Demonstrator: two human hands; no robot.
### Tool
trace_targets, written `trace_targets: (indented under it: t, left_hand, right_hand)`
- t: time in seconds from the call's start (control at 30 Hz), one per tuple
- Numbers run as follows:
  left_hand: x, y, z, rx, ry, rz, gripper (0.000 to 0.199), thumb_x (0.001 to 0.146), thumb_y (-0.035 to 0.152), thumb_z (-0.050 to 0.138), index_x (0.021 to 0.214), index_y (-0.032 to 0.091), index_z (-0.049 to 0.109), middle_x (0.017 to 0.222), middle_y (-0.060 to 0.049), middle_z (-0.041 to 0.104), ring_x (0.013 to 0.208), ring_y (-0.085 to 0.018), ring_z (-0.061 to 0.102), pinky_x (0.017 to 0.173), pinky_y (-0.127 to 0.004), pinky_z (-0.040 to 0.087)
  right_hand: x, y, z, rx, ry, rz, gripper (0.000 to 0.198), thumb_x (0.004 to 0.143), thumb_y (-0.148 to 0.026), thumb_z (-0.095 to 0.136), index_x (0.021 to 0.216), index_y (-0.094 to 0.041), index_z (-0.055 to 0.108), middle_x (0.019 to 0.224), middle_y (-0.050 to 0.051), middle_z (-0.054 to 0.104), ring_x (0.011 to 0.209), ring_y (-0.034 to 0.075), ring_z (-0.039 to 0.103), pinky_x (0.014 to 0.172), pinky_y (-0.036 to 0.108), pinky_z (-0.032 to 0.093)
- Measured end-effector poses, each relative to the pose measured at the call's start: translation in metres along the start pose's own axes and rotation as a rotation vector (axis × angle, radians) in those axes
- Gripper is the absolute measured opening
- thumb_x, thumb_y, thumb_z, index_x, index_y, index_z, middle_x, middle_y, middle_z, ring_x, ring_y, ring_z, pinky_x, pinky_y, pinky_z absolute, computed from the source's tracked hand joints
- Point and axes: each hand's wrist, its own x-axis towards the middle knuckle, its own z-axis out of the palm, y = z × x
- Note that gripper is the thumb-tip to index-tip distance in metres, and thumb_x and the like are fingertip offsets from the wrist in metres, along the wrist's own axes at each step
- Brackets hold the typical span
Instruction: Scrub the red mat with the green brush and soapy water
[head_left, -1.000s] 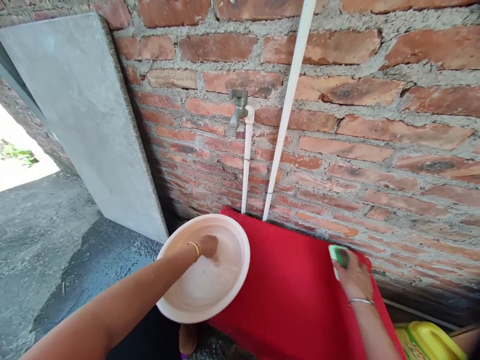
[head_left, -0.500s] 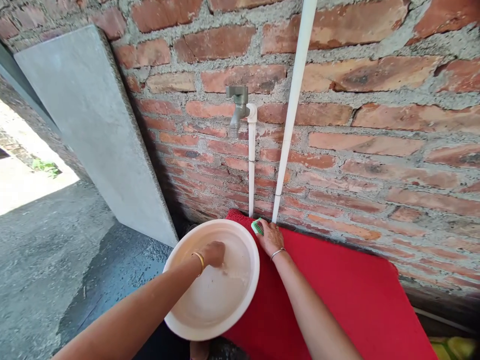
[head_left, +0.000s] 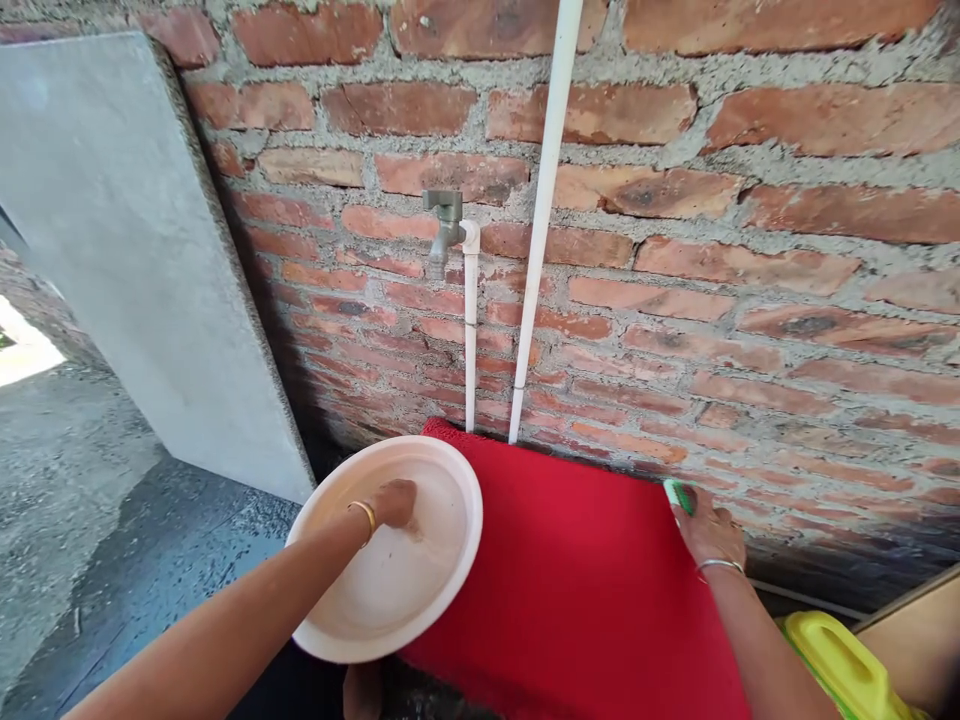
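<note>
Head view. Background: rough red brick wall (head_left: 660,320) with thick grey mortar, carrying a grey tap (head_left: 444,232) on a short white pipe (head_left: 471,340); beside it, one tall white pipe (head_left: 541,215), top cut off. To the left, one grey slab (head_left: 142,230), leaning, its left side out of frame. Grey floor (head_left: 82,425), with a dark wet patch near the slab's foot.

Item: red cloth (head_left: 577,570), spread along the wall; near edge runs out of frame, and what lies under it is hidden.

Item: pale round basin (head_left: 475,520), overlapping the cloth's left edge; its support cannot be made out. Your left hand (head_left: 394,502), gold bangle (head_left: 367,518) at the wrist, reaches inside. Your fingertips are obscured; whether they grip anything, you cannot tell from here.

Item: green-and-white scrubber (head_left: 679,495), at the cloth's far right corner, partly covered by your right hand (head_left: 711,528). Your hand is closed about it, thumb side toward the basin; silver bangle (head_left: 720,565) at that wrist.

Item: yellow container (head_left: 844,655), beyond the cloth's right edge, bottom cut off, beside a pale brown panel (head_left: 919,650), also cropped.
</note>
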Motion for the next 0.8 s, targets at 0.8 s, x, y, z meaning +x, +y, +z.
trace_targets:
  t: [0.8]
  left_hand:
    - [0.005,-0.004,0.003,0.028,-0.008,-0.01,0.067,0.062,0.04,0.084,0.119,0.009,0.065,0.128,-0.02,0.067,0.12,-0.034,0.062,0.103,-0.037,0.047]
  right_hand:
    - [-0.154,-0.227,0.024,0.18,-0.14,-0.655,0.047,0.095,-0.037,0.051,0.142,-0.034,0.049,0.12,0.01,0.061,0.11,0.026,0.057,0.093,0.036,0.04]
